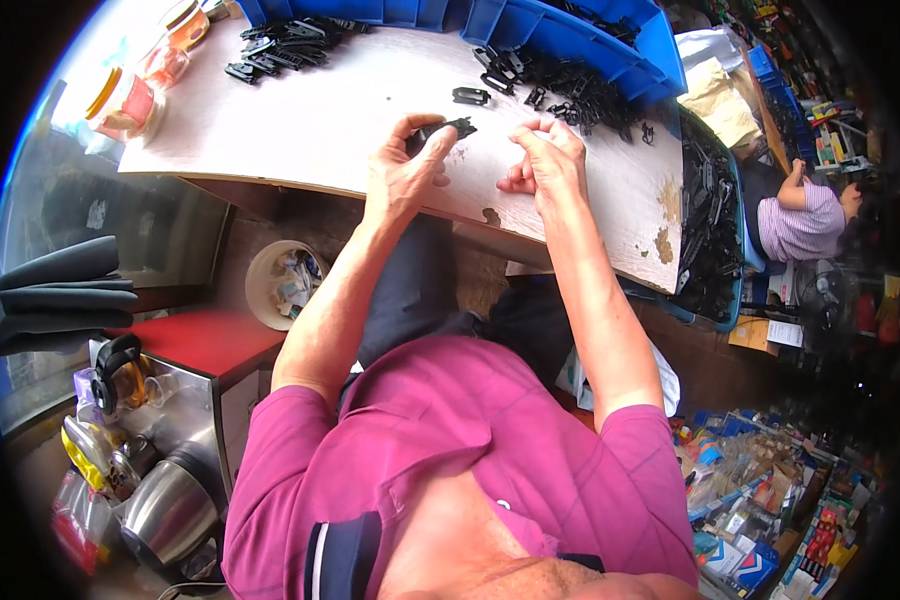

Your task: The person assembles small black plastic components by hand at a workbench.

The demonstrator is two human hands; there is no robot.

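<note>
Gripping black plastic pieces [425, 137] between thumb and bent fingers, the left hand [400, 165] sits above the near edge of the bench [270, 125], its forearm slanting up and inward from the lower left. The dark ends of the pieces stick out past the thumb toward the other hand; I cannot tell how many are in the grasp. The right hand [548, 165] is apart from the left, at about the same level over the bench, its forearm leaning inward from the lower right. Its fingers curl in toward the left hand, the upper ones drawn together and the lower ones folded beneath; whether it pinches something small, I cannot tell.

Just beyond the gap between the hands lies a single black rectangular frame [471, 96]. A heap of slim black parts [285, 47] lies beyond the left hand, and a larger spread of black clips [585, 90] beyond the right, against a blue plastic bin [610, 62]. To the right of the right hand, past the bench's end, a tub of black parts [708, 205] stands lower down. Lidded jars [125, 103] stand far left of the left hand, and below that hand, to its left, is a round white bucket [267, 290].
</note>
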